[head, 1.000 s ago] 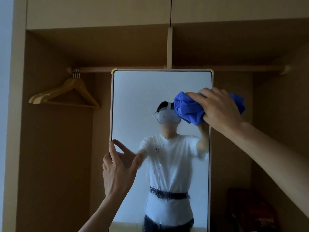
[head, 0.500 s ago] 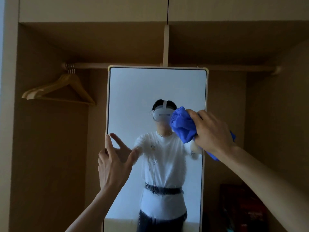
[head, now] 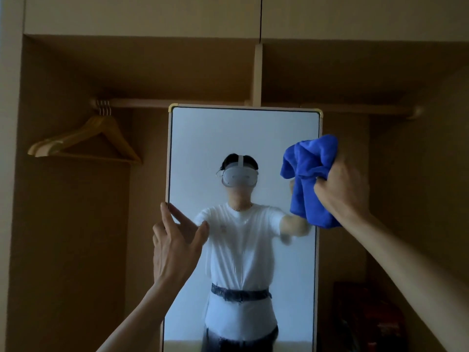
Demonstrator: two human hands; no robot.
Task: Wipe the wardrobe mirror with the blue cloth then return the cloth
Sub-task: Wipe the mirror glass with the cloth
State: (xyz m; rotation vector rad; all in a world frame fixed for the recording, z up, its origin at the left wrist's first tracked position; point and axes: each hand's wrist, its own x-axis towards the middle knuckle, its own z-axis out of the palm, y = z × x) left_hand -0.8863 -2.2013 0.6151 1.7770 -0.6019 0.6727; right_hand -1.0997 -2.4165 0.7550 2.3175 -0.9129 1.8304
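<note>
A tall framed mirror (head: 243, 138) stands upright in the open wardrobe, reflecting a person in a white shirt with a headset. My right hand (head: 341, 189) grips a bunched blue cloth (head: 308, 174) against the mirror's right edge at about mid height. My left hand (head: 175, 246) holds the mirror's left edge, fingers spread, thumb lying on the glass. Faint streaks blur the glass over the reflected shirt.
Wooden hangers (head: 83, 138) hang from the rail (head: 177, 102) at the left. A vertical divider (head: 256, 74) stands behind the mirror's top. A dark red object (head: 365, 316) sits low in the right compartment. Closed upper doors (head: 142, 13) run across the top.
My right hand has swept the blue cloth from the middle of the glass rightward to the mirror's right edge. My left hand stays on the left edge. The view has dropped slightly.
</note>
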